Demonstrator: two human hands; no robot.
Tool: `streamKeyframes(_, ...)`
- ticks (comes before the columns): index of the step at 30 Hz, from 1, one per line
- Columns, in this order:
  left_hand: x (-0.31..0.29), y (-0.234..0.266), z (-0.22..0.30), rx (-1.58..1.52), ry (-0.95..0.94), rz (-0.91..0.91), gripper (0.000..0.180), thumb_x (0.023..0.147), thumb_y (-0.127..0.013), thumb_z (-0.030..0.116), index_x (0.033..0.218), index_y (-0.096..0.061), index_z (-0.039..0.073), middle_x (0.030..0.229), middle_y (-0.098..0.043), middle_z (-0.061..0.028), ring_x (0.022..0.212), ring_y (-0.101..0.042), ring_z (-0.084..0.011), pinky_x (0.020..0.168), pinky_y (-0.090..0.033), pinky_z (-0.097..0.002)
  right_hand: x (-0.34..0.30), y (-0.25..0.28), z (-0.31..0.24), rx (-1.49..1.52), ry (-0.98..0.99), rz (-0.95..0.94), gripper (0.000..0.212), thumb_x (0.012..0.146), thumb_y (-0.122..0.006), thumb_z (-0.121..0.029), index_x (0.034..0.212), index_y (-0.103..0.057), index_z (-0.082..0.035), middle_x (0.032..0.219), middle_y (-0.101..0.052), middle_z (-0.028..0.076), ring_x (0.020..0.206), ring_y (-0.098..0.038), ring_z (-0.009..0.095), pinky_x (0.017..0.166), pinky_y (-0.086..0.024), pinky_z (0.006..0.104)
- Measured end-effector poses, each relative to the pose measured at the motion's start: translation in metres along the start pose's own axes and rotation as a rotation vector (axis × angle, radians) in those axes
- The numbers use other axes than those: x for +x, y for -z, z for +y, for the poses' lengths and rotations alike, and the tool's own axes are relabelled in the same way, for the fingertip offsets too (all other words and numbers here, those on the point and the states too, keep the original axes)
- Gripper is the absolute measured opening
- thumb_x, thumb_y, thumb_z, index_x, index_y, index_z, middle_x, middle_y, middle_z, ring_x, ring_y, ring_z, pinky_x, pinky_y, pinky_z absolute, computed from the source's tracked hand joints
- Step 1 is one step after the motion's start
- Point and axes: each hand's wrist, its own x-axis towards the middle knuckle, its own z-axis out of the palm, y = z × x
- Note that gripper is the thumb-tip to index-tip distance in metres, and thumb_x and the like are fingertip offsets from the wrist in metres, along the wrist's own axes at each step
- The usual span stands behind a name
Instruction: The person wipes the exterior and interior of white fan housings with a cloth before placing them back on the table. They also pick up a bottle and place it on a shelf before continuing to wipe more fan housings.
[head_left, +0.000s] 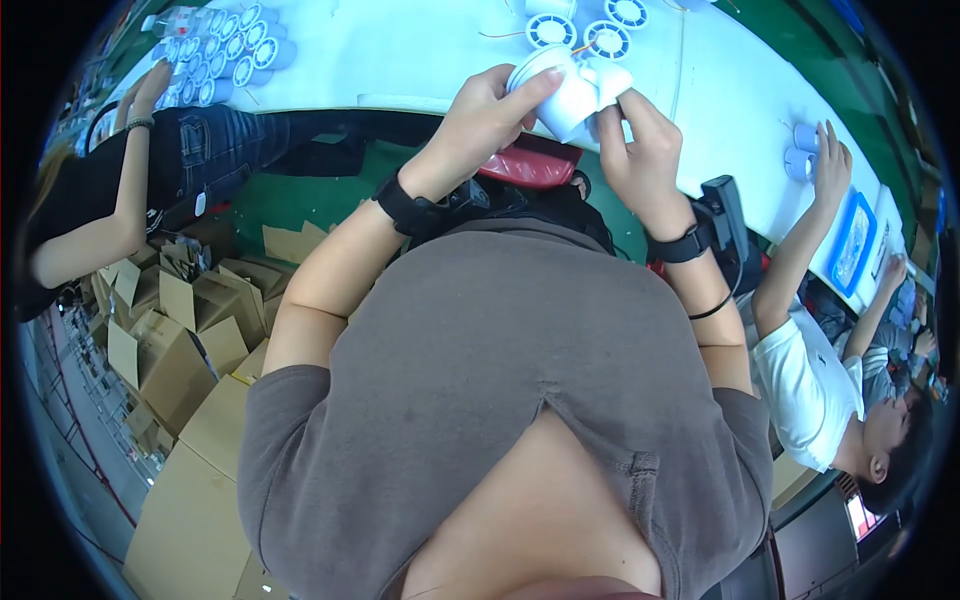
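The white plastic cup, above the pale worktop's near edge, is probably light, stiff and slippery, best held around its wall. The left hand's fingers pinch it; the right hand's hold what looks like a white cloth against it. Cardboard boxes fill the near left floor.

Head cam = left fisheye of the head-worn pair, upright, unmirrored, aimed steeply down the wearer's front. Shirt is close and fills the middle; left hand and right hand sit farther out at top centre, by the near edge of the bench, which arcs across the top. Very wide field: straight edges bow, corners go black, cardboard boxes show lower left.
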Motion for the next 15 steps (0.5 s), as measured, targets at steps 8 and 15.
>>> streamKeyframes(8, -0.020, -0.007, 0.010, 0.147, -0.412, 0.076, 0.048, 0.071, -0.065, 0.026, 0.102, -0.043, -0.003, 0.088, -0.052, -0.0098, 0.078, -0.052, -0.0117, 0.065, -0.043, -0.0209, -0.022, -0.018, 0.010, 0.519, -0.235, 0.057, 0.017, 0.081, -0.043, -0.005, 0.094, -0.048, 0.005, 0.083, -0.056, 0.013, 0.072, -0.056, 0.020, 0.063, -0.046, 0.0284)
streamKeyframes(15, -0.017, 0.009, -0.002, 0.391, -0.678, 0.240, 0.055, 0.066, -0.069, 0.020, 0.106, -0.038, 0.000, 0.097, -0.051, -0.0121, 0.089, -0.051, -0.0187, 0.075, -0.042, -0.0277, -0.028, -0.010, -0.002, 0.781, -0.412, -0.014, 0.024, 0.082, -0.042, -0.008, 0.101, -0.046, 0.005, 0.093, -0.055, 0.017, 0.084, -0.056, 0.021, 0.071, -0.046, 0.0298)
